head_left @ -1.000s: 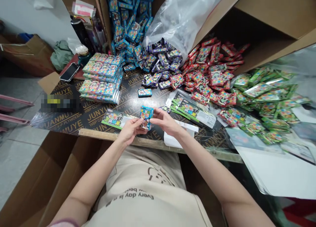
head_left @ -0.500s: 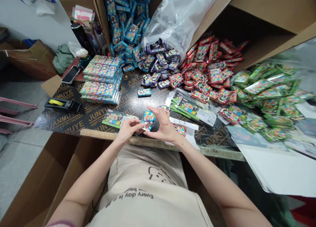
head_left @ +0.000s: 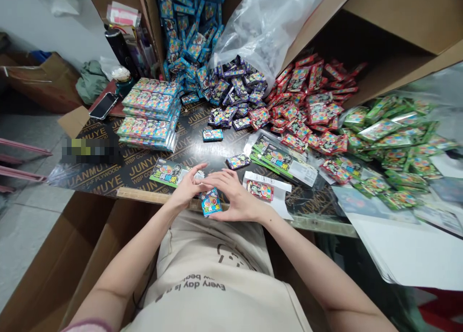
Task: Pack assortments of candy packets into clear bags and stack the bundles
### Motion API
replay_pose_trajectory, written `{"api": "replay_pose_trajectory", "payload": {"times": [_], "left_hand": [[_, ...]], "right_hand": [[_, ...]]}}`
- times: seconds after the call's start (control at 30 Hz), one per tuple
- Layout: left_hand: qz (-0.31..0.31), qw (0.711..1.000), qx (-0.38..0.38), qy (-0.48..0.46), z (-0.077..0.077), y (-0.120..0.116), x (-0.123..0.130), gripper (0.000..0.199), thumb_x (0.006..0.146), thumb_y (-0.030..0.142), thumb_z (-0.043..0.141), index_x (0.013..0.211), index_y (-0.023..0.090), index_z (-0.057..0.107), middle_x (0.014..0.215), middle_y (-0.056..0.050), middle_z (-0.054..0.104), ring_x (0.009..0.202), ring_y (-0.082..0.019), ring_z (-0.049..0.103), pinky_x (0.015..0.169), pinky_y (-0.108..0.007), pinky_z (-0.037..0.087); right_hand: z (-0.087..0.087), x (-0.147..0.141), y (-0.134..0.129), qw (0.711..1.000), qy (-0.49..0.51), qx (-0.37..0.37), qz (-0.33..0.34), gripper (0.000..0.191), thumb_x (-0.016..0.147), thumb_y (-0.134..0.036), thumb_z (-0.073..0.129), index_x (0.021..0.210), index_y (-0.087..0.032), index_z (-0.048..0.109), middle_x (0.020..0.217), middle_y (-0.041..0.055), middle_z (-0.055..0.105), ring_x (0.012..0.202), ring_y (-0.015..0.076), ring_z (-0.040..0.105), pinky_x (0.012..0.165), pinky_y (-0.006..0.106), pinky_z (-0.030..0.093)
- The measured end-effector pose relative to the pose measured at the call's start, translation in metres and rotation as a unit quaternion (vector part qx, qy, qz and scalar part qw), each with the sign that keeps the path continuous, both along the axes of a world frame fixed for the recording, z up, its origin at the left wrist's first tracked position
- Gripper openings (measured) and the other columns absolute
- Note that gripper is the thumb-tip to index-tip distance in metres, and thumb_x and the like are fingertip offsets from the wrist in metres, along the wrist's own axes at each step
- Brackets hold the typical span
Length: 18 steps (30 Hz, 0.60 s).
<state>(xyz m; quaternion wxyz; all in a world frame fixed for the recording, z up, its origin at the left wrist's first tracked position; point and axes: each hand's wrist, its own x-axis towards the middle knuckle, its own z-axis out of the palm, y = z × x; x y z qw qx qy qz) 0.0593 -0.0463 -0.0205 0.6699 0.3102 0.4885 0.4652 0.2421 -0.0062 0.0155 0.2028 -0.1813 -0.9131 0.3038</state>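
Note:
A small blue candy box (head_left: 211, 203) with colourful print is held upright at the table's front edge, between both hands. My left hand (head_left: 188, 190) pinches its top end, thumb against it. My right hand (head_left: 237, 197) curls around it from the right, with the thumb at the lower end and the fingers over the top, partly hiding it. Beside my left hand lies a flat green-and-black printed card (head_left: 165, 173). Right of my hands, a red box (head_left: 261, 190) rests on an unfolded white card (head_left: 282, 183). A dark purple box (head_left: 238, 161) lies just beyond my right fingers.
Piles of blue boxes (head_left: 195, 47), purple boxes (head_left: 238, 86), red boxes (head_left: 311, 105) and green packets (head_left: 394, 129) spread across the back. Another blue box (head_left: 212, 135) lies mid-table. Wrapped stacks (head_left: 148, 112) and a phone (head_left: 103, 105) are left; printed packs (head_left: 282, 156) lie right.
The blue box has come down toward me and been turned about in my hands. My right hand, spread beside it earlier, has closed in around it. The purple box is now more visible.

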Motion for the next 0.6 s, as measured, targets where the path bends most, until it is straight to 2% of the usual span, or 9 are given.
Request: {"api": "replay_pose_trajectory", "payload": {"times": [0.1,0.17,0.2,0.27,0.33,0.37,0.4,0.47,0.6], "left_hand": [[-0.025,0.995,0.042,0.087,-0.005,0.000,-0.011,0.088,0.071,0.037,0.075,0.147,0.017,0.034,0.078,-0.003,0.072,0.071,-0.017,0.067,0.072,-0.029,0.051],[-0.062,0.963,0.122,0.232,-0.006,0.002,-0.030,0.075,0.077,0.036,0.067,0.145,0.022,0.039,0.103,-0.010,0.072,0.096,-0.023,0.067,0.089,-0.039,0.050],[-0.096,0.928,0.164,0.320,-0.007,0.003,-0.041,0.072,0.075,0.033,0.067,0.143,0.025,0.043,0.121,-0.012,0.066,0.112,-0.027,0.061,0.100,-0.046,0.044],[-0.181,0.833,0.219,0.475,-0.009,0.007,-0.061,0.079,0.066,0.025,0.073,0.141,0.030,0.047,0.146,-0.012,0.048,0.135,-0.035,0.041,0.113,-0.059,0.022],[-0.242,0.753,0.235,0.564,-0.013,0.012,-0.074,0.087,0.060,0.022,0.076,0.142,0.030,0.045,0.148,-0.013,0.044,0.139,-0.038,0.035,0.114,-0.066,0.006],[-0.252,0.731,0.241,0.587,-0.015,0.014,-0.077,0.089,0.060,0.023,0.077,0.143,0.029,0.043,0.144,-0.013,0.047,0.136,-0.037,0.039,0.114,-0.067,0.004],[-0.252,0.717,0.251,0.600,-0.016,0.016,-0.077,0.089,0.061,0.025,0.077,0.143,0.028,0.042,0.138,-0.013,0.052,0.131,-0.035,0.044,0.114,-0.065,0.005],[-0.235,0.712,0.275,0.602,-0.017,0.018,-0.074,0.091,0.061,0.031,0.079,0.144,0.024,0.041,0.129,-0.012,0.057,0.123,-0.031,0.051,0.116,-0.060,0.013],[-0.186,0.745,0.313,0.559,-0.011,0.017,-0.064,0.099,0.062,0.036,0.079,0.148,0.022,0.032,0.132,-0.012,0.057,0.123,-0.031,0.051,0.116,-0.055,0.022]], "right_hand": [[-0.005,0.003,0.002,0.999,0.004,0.040,-0.030,0.072,0.073,-0.050,0.072,0.136,-0.023,0.047,0.119,0.0107,0.066,0.112,0.0277,0.059,0.110,0.052,0.024],[-0.011,0.011,0.010,0.995,0.008,0.069,-0.073,0.077,0.073,-0.052,0.072,0.138,-0.022,0.044,0.117,0.0115,0.067,0.106,0.0279,0.062,0.109,0.052,0.025],[-0.015,0.015,0.014,0.992,0.007,0.078,-0.096,0.080,0.072,-0.052,0.072,0.140,-0.021,0.042,0.118,0.0120,0.067,0.105,0.0281,0.062,0.108,0.051,0.027],[-0.024,0.021,0.024,0.988,0.006,0.084,-0.131,0.083,0.072,-0.051,0.073,0.142,-0.020,0.040,0.120,0.0129,0.066,0.105,0.0290,0.063,0.106,0.050,0.031],[-0.032,0.024,0.030,0.987,0.000,0.081,-0.142,0.085,0.072,-0.051,0.073,0.143,-0.020,0.038,0.123,0.0135,0.064,0.108,0.0302,0.061,0.102,0.049,0.035],[-0.035,0.023,0.032,0.986,-0.005,0.083,-0.142,0.085,0.073,-0.051,0.073,0.143,-0.020,0.038,0.125,0.0136,0.064,0.109,0.0308,0.060,0.101,0.049,0.036],[-0.036,0.021,0.033,0.986,-0.008,0.087,-0.144,0.084,0.073,-0.051,0.073,0.143,-0.020,0.038,0.125,0.0136,0.063,0.110,0.0312,0.059,0.100,0.049,0.038],[-0.038,0.017,0.032,0.980,-0.009,0.109,-0.163,0.079,0.075,-0.050,0.072,0.141,-0.020,0.040,0.126,0.0139,0.063,0.111,0.0317,0.057,0.098,0.048,0.038],[-0.032,0.013,0.027,0.969,-0.027,0.139,-0.200,0.072,0.078,-0.050,0.071,0.137,-0.018,0.046,0.128,0.0153,0.062,0.114,0.0321,0.055,0.097,0.046,0.037]]}}
